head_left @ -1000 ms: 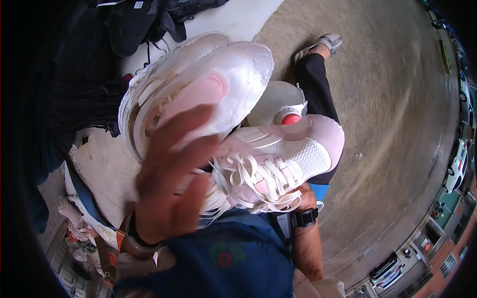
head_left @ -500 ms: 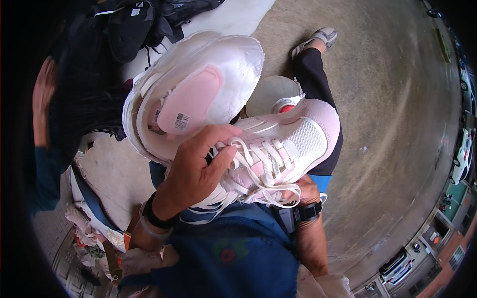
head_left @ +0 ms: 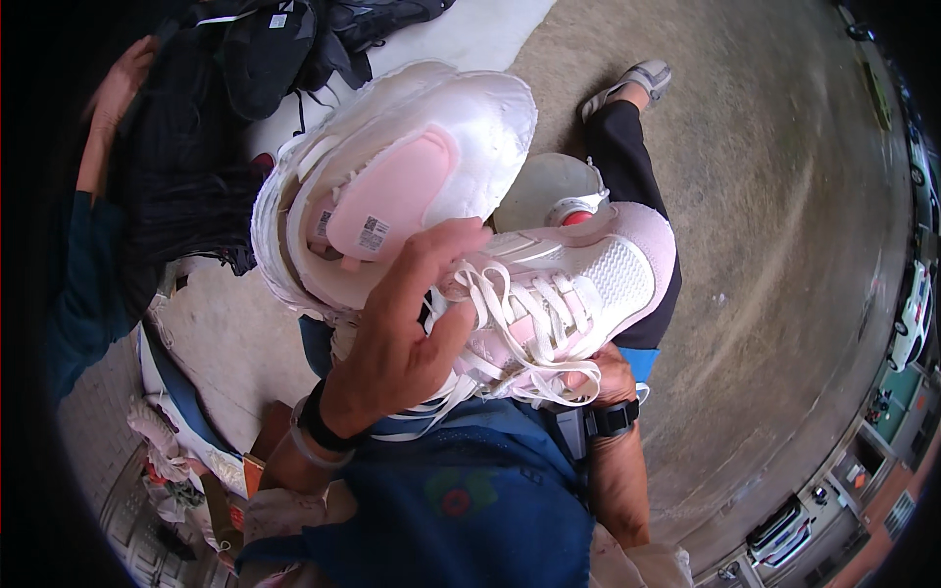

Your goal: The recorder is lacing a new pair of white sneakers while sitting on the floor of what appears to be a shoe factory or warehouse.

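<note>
A pink and white sneaker (head_left: 549, 304) lies across my lap, its toe toward the right and its white laces (head_left: 529, 323) threaded and looped loosely on top. My right hand (head_left: 610, 377) grips the shoe's near side from below; its fingers are partly hidden under the shoe. Over the shoe's opening, my left hand (head_left: 417, 314) has thumb and forefinger spread apart beside the laces, with nothing seen pinched between them. Just beyond it stand nested white, shell-like pieces (head_left: 490, 127), with a pink insole-shaped panel (head_left: 392, 191) bearing a printed label.
A whitish round container (head_left: 539, 186) with something red stands behind the sneaker. Black shoes (head_left: 270, 59) lie on a pale surface at the upper left. A co-worker's hand (head_left: 123, 83) and dark sleeve are at the far left. Another person's leg and grey shoe (head_left: 632, 78) extend beyond.
My left thumb and forefinger have parted from a pinch at the laces. The sneaker and white pieces sit slightly further right in view. The co-worker's hand has moved up.
</note>
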The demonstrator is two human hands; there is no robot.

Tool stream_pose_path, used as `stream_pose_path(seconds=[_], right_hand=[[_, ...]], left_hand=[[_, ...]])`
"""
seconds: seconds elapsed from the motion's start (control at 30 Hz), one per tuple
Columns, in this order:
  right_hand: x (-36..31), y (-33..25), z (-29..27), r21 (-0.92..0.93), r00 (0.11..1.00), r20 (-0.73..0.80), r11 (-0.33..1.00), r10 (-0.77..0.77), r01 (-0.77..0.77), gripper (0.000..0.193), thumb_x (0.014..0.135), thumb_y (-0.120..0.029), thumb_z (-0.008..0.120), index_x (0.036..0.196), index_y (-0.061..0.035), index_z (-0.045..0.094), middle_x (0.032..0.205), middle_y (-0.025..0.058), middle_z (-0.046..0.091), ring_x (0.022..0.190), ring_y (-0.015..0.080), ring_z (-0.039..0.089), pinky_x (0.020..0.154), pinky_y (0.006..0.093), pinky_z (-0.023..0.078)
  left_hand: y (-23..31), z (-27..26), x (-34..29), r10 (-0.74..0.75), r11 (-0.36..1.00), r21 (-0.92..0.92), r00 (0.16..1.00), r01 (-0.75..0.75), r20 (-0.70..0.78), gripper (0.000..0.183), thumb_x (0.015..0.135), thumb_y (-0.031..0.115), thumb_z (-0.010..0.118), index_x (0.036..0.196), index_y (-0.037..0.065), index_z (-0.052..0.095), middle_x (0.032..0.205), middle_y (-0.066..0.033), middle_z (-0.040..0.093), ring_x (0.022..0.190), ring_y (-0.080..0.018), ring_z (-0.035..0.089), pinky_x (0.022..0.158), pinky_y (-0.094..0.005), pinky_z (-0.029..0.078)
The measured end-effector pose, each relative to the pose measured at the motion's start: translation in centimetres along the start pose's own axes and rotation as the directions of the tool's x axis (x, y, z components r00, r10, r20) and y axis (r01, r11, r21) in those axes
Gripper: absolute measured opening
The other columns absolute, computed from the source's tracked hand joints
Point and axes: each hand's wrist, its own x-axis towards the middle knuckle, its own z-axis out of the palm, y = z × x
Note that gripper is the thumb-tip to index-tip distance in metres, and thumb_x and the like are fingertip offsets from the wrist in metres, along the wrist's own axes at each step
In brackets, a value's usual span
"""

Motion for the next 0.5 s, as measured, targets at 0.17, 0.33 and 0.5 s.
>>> stream_pose_path(seconds=[0.17,0.33,0.5], right_hand=[[-0.1,-0.1,-0.4,-0.044,1.000,0.024,0.999,0.010,-0.009,0.064,0.072,-0.003,0.081,0.130,0.0054,0.054,0.118,0.0156,0.067,0.106,0.0259,0.065,0.096,0.0383,0.050],[-0.1,0.6,-0.7,0.070,0.999,-0.050,0.997,-0.019,0.022,0.064,0.072,-0.003,0.080,0.130,0.0062,0.054,0.120,0.0162,0.066,0.108,0.0275,0.065,0.097,0.0388,0.049],[0.0,0.9,-0.6,0.033,0.987,-0.152,0.998,-0.049,0.055,0.079,0.071,-0.012,0.080,0.138,0.0075,0.043,0.127,0.0220,0.060,0.111,0.0370,0.063,0.098,0.0494,0.050]], left_hand=[[0.8,-0.3,0.2,0.203,0.949,0.198,0.955,-0.246,0.215,0.022,0.086,0.005,0.063,0.109,0.003,0.061,0.127,-0.0221,0.054,0.116,-0.0357,0.055,0.100,-0.0408,0.043],[-0.6,0.7,-0.3,0.127,0.962,0.224,0.981,-0.157,0.144,0.021,0.080,0.003,0.072,0.096,0.004,0.058,0.119,-0.0194,0.058,0.106,-0.0341,0.060,0.092,-0.0384,0.047],[-1.7,1.7,-0.9,0.060,0.986,0.152,0.998,-0.063,0.020,0.022,0.080,-0.003,0.070,0.093,0.003,0.053,0.112,-0.0174,0.062,0.094,-0.0304,0.063,0.084,-0.0357,0.049]])
